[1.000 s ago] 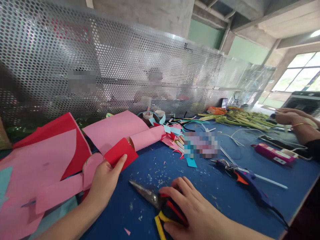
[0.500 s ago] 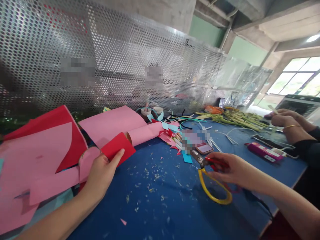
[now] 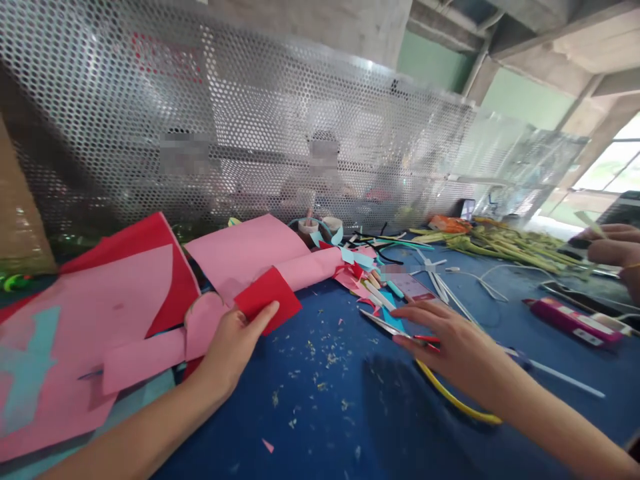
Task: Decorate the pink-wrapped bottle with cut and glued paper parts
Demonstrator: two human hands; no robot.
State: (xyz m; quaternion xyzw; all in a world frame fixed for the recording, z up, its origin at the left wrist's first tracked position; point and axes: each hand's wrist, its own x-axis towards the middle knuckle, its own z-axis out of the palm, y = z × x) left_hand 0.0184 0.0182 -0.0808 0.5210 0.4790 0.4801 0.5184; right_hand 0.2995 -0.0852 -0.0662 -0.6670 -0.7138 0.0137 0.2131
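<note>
My left hand (image 3: 230, 347) pinches a red square of paper (image 3: 273, 293) between thumb and fingers, at the edge of the pink papers. In my right hand (image 3: 450, 343) is a pair of scissors (image 3: 383, 325) with red and yellow handles, blades pointing left. The hand covers the pivot and part of the handles; index finger and thumb lie on either side of them. Just beyond the blades lie a blue paper strip (image 3: 393, 310) and a phone (image 3: 413, 287). A pink paper roll (image 3: 310, 270) lies behind the red square.
Large pink sheets (image 3: 135, 293) and red paper cover the left of the blue table (image 3: 320, 413), which has scraps scattered on it. Green stalks (image 3: 520, 245), white cables (image 3: 493, 287) and a purple box (image 3: 575, 323) lie right. Another person's hand (image 3: 617, 247) holds a stalk. A perforated metal screen (image 3: 270, 133) stands behind.
The view has turned right-to-left, so things shift right in the frame. My right hand has swung the scissors; their blades now point left, away from the pile of strips. The left hand keeps the red paper.
</note>
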